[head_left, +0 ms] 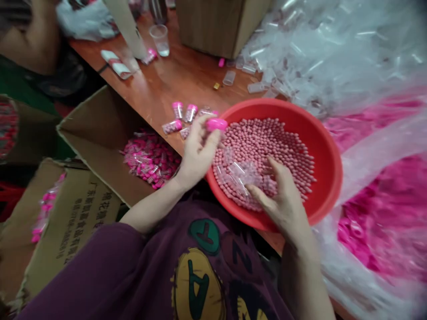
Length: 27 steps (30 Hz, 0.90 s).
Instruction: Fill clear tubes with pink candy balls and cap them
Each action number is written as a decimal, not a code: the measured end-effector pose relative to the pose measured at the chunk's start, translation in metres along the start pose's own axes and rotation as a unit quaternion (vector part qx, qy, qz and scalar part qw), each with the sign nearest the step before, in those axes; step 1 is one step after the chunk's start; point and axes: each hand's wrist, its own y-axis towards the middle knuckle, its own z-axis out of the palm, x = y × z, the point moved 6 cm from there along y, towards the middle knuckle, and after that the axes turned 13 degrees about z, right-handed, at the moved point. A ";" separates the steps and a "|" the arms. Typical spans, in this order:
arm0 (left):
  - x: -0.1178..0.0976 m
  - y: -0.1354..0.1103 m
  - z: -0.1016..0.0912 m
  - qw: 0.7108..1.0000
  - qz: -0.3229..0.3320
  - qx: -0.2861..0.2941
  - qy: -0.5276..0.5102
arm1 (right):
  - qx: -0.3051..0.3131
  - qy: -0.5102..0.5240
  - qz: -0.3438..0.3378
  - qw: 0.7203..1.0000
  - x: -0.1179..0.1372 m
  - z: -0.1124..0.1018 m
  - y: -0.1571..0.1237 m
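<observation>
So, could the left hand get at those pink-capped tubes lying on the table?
Probably yes: the left hand sits just beside the pink-capped tubes on the wooden table, with nothing between them, though it pinches a pink cap that it might need to put down first.

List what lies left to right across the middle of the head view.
cardboard box → pink-capped clear tubes → left hand holding a pink cap → red plastic basin of pink pills → pink-tinted plastic sheeting
</observation>
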 end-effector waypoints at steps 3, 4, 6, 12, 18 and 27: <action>0.024 0.039 -0.069 0.989 0.031 -0.107 0.096 | 0.009 -0.031 -0.015 0.999 0.000 0.006 0.003; 0.029 0.046 -0.084 0.986 0.031 -0.117 0.112 | 0.013 -0.039 -0.020 0.999 0.002 0.009 0.003; 0.026 0.050 -0.094 0.981 0.064 -0.108 0.146 | 0.025 -0.052 -0.018 0.998 0.007 0.014 0.002; -0.008 0.039 -0.003 0.953 0.094 0.235 0.168 | 0.056 -0.071 0.015 0.996 0.011 0.018 0.001; 0.038 0.050 0.051 0.903 0.055 0.379 0.194 | 0.071 -0.071 0.022 0.995 0.011 0.017 0.001; -0.011 0.015 0.080 0.867 0.011 0.485 0.113 | -0.024 -0.012 0.060 0.998 0.013 0.005 0.000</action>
